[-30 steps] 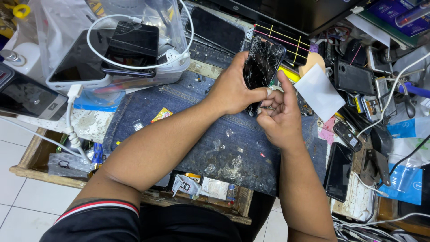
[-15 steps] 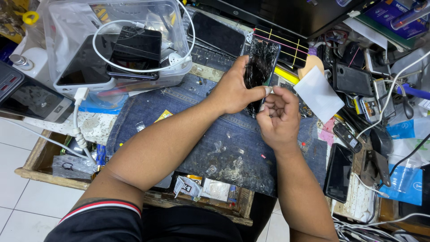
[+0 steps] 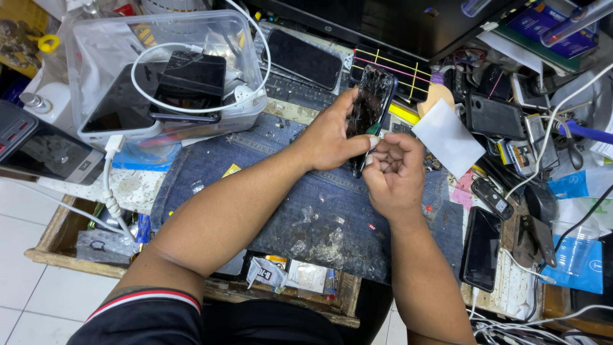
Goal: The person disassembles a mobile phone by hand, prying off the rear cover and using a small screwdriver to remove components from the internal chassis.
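My left hand (image 3: 332,135) grips a black phone with a badly cracked screen (image 3: 371,105), holding it tilted up over a blue denim work mat (image 3: 268,179). My right hand (image 3: 394,171) is curled into a loose fist right below the phone's lower edge, its fingertips touching my left thumb and the phone's bottom. Whether the right fingers pinch a small tool or part I cannot tell. Both forearms reach up from the bottom of the view.
A clear plastic bin (image 3: 166,70) with phones and a white cable sits at the upper left. A white card (image 3: 447,137), loose phones (image 3: 480,248), tools and cables crowd the right side. A dark monitor (image 3: 383,25) stands at the back.
The view has shifted slightly. My right hand has closed up against the phone's lower end, and the left hand still holds the phone in about the same place.
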